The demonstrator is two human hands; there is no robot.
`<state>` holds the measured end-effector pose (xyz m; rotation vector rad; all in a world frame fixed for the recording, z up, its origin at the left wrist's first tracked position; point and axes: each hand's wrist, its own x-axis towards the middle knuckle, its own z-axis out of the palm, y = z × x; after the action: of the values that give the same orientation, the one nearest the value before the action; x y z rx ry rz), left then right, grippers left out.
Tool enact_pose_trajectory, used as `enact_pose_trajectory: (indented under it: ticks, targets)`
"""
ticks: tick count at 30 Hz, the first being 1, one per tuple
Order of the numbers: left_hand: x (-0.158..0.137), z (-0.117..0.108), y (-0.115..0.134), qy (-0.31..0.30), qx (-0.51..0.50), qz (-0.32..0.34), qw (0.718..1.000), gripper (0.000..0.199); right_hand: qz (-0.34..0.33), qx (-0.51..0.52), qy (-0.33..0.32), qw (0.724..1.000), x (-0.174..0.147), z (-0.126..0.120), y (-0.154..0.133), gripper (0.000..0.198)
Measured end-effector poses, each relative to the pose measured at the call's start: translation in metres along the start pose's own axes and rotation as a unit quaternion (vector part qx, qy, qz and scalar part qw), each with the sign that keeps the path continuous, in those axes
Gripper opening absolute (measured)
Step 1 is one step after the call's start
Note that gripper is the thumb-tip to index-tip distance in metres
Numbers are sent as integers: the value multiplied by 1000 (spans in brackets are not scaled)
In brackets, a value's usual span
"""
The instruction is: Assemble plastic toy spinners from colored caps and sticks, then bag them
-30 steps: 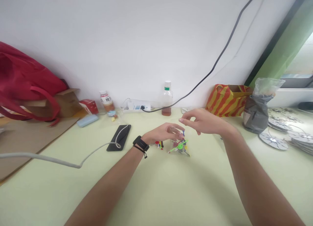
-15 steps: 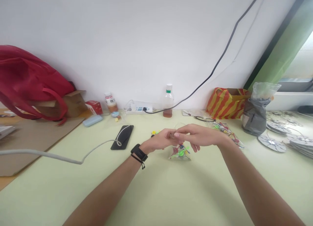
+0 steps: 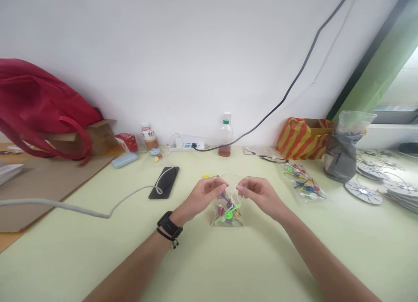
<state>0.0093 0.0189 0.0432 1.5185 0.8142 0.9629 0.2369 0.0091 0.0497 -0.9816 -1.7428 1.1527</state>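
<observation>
"Head view: where are the hands?"

"The left hand point(image 3: 204, 197) and the right hand point(image 3: 261, 195) face each other over the pale green desk point(image 3: 202, 267), a small gap between them. A black watch point(image 3: 170, 223) sits on the left wrist."

"And what are they on?"

"A small clear bag point(image 3: 228, 213), just in front of both. It sits on the near side of the fingers, its upper part between the two hands."

"How does each grip stand?"

"Narrow, both of them. The left thumb and fingers pinch the bag's upper left edge, and the right thumb and fingers pinch the upper right. I can't tell whether its mouth is sealed."

"What's inside?"

"Little plastic pieces point(image 3: 229, 215): bright green on top, with red, blue, yellow and white around it."

"Anything close by?"

"Some yellow pieces point(image 3: 206, 176) show just behind the left hand, partly hidden by it. Farther left lies a flat black device point(image 3: 166, 184) with a grey cable point(image 3: 130, 195) running over it."

"And on the right?"

"Two more filled packets point(image 3: 308, 186) lie flat, apart from the right hand. Beyond them stand a red-and-yellow striped bag point(image 3: 303, 139) and a dark grey sack point(image 3: 341, 160)."

"Straight ahead?"

"A bottle point(image 3: 226, 134) with a white cap, near the wall, beside a white power strip point(image 3: 186, 144)."
</observation>
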Motion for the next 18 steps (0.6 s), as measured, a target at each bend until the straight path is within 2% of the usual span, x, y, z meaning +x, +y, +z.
enact_pose_trajectory:
  ticks: [4, 8, 10, 14, 18]
  targets:
    - [-1, 3, -6, 6, -75, -9, 997, 31, 15, 24, 48, 998, -1, 14, 6, 43]
    - [-2, 3, -11, 29, -149, -44, 987, 33, 10, 47, 81, 996, -2, 17, 7, 42]
    - [-2, 1, -11, 36, -145, -44, 988, 33, 4, 60, 97, 993, -3, 15, 6, 41]
    - [-3, -1, -11, 13, -90, 4, 996, 29, -4, 74, 94, 993, -2, 11, 5, 38]
    - [-3, 2, -16, 11, -37, 6, 999, 31, -2, 76, 89, 993, -1, 15, 8, 38]
